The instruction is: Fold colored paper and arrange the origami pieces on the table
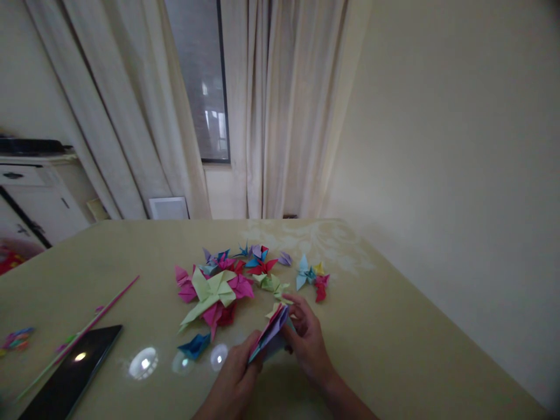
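A stack of coloured origami paper (272,336), with lilac, pink and pale blue edges showing, is held between my two hands above the table. My left hand (238,368) grips its lower left end, thumb on top. At the upper right end, my right hand (306,338) is closed on it with thumb and fingers. Just beyond lies a pile of folded paper pieces, a large pale green folded paper flower (213,293) on top. A blue folded paper piece (195,346) rests left of my hands. Part of the stack is hidden by my fingers.
Several small folded pieces (312,274) lie to the right of the pile. At the left are a dark tablet (72,373), a long pink and green stick (87,329) and small colourful bits (16,340). A wall (459,204) borders the table's right edge.
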`<state>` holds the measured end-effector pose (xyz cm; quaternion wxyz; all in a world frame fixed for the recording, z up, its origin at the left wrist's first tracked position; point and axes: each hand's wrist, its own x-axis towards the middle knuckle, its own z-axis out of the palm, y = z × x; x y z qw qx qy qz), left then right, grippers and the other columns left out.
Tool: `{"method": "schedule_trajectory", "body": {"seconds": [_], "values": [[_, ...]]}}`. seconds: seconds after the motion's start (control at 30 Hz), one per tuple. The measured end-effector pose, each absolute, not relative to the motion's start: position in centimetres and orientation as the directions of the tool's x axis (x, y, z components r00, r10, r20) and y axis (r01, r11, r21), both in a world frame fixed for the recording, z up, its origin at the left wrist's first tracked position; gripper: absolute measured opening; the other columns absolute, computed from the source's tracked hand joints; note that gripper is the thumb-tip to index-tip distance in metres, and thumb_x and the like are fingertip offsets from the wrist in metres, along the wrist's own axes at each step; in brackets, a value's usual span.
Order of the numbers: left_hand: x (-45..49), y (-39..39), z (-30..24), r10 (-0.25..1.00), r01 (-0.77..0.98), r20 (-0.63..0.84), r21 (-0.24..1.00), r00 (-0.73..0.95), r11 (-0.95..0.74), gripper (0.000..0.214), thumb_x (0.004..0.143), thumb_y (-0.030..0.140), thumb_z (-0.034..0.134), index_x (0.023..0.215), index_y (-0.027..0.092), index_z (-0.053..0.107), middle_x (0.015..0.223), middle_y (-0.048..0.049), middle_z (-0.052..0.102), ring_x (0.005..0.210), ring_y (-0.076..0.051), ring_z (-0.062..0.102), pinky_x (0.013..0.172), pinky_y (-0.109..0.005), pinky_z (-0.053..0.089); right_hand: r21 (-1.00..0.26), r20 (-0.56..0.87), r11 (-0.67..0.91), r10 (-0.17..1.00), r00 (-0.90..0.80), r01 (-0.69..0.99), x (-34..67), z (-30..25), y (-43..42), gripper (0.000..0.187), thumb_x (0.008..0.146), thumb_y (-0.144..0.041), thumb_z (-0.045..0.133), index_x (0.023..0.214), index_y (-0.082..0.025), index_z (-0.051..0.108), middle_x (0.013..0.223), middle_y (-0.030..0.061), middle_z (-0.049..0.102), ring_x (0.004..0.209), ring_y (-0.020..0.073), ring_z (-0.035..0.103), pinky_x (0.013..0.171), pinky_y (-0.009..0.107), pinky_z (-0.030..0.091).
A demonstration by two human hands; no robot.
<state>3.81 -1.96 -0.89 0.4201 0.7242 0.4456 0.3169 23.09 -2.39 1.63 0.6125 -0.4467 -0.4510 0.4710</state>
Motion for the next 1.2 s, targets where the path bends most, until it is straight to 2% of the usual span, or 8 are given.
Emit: {"method": "schedule_trajectory", "body": {"seconds": [0.17,0.33,0.53,0.7,0.8,0.97,1.07,1.2], "values": [[4.3,-2.5,0.6,0.884,0.32,0.053,0.921,0.464,-0.223,0.049,0.104,0.055,0.045,0.133,0.026,0.072,0.09,-0.0036,0.077,0.087,-0.024,0.066,0.083,-0.031,0.056,-0.986,0.159,0.159,0.987,0.009,-0.048,23.6,1.3,-2.6,0.046,0.09,-0.064,0.074,0.093,-0.018,0.068,0.075,-0.0026,0.059,0.049,0.0069,0.048,0.042,0.017,0.042],[4.6,-2.4,2.1,0.848,0.239,0.037,0.952,0.529,-0.191,0.049,0.103,0.054,0.047,0.131,0.025,0.074,0.115,-0.005,0.078,0.099,-0.025,0.066,0.089,-0.031,0.056,-0.997,0.071,0.07,0.995,-0.066,-0.021,24.0,0.6,-2.8,0.052,0.087,-0.069,0.074,0.097,-0.019,0.069,0.074,-0.0029,0.06,0.049,0.0086,0.052,0.042,0.018,0.044],[4.8,-2.2,2.0,0.842,0.17,0.022,0.976,0.539,-0.134,0.058,0.101,0.066,0.048,0.126,0.022,0.076,0.084,-0.0025,0.074,0.067,-0.017,0.057,0.063,-0.024,0.051,-0.998,0.056,0.055,0.998,-0.041,-0.031,24.2,1.4,-3.3,0.054,0.087,-0.07,0.074,0.097,-0.017,0.071,0.078,-0.0001,0.061,0.054,0.0095,0.054,0.048,0.021,0.048],[4.1,-2.2,1.7,0.859,0.226,0.033,0.959,0.51,-0.172,0.052,0.101,0.062,0.05,0.131,0.027,0.074,0.111,-0.0053,0.079,0.09,-0.022,0.066,0.084,-0.027,0.056,-0.992,0.091,0.082,0.992,-0.082,-0.099,24.9,2.4,-3.2,0.052,0.084,-0.067,0.079,0.097,-0.017,0.069,0.079,0.0001,0.062,0.059,0.0109,0.057,0.05,0.02,0.052],[3.8,-2.1,1.6,0.817,0.273,-0.024,0.948,0.576,-0.165,0.049,0.101,0.058,0.05,0.132,0.028,0.074,0.107,-0.0054,0.08,0.089,-0.023,0.068,0.083,-0.03,0.058,-0.995,0.039,0.02,0.983,-0.182,-0.103,25.7,2.8,-3.2,0.05,0.077,-0.062,0.088,0.096,-0.019,0.07,0.08,0.0003,0.065,0.061,0.0141,0.062,0.048,0.022,0.055],[4.0,-1.9,1.6,0.761,0.261,-0.029,0.947,0.649,-0.186,0.04,0.099,0.051,0.054,0.127,0.032,0.076,0.11,-0.0033,0.08,0.109,-0.028,0.068,0.098,-0.035,0.056,-0.997,-0.053,-0.064,0.979,-0.197,-0.046,26.8,3.3,-3.4,0.047,0.069,-0.055,0.095,0.091,-0.021,0.073,0.08,0.0014,0.067,0.063,0.0173,0.064,0.05,0.026,0.056],[4.3,-1.6,1.6,0.806,0.29,-0.016,0.937,0.592,-0.194,0.038,0.099,0.053,0.055,0.115,0.028,0.079,0.103,-0.0032,0.079,0.101,-0.027,0.068,0.092,-0.033,0.055,-0.998,-0.031,-0.039,0.991,-0.133,-0.057,27.1,3.6,-3.2,0.041,0.077,-0.056,0.088,0.092,-0.021,0.074,0.077,0.001,0.067,0.062,0.0173,0.062,0.051,0.026,0.054],[4.0,-1.0,1.5,0.917,0.302,-0.016,0.946,0.399,-0.115,0.05,0.096,0.066,0.058,0.104,0.021,0.078,0.089,-0.0041,0.074,0.081,-0.022,0.066,0.07,-0.028,0.052,-0.999,0.044,0.044,0.998,-0.049,-0.007,27.3,4.0,-2.8,0.034,0.072,-0.045,0.093,0.08,-0.019,0.073,0.072,-0.0016,0.063,0.068,0.0159,0.058,0.063,0.025,0.05]]}}
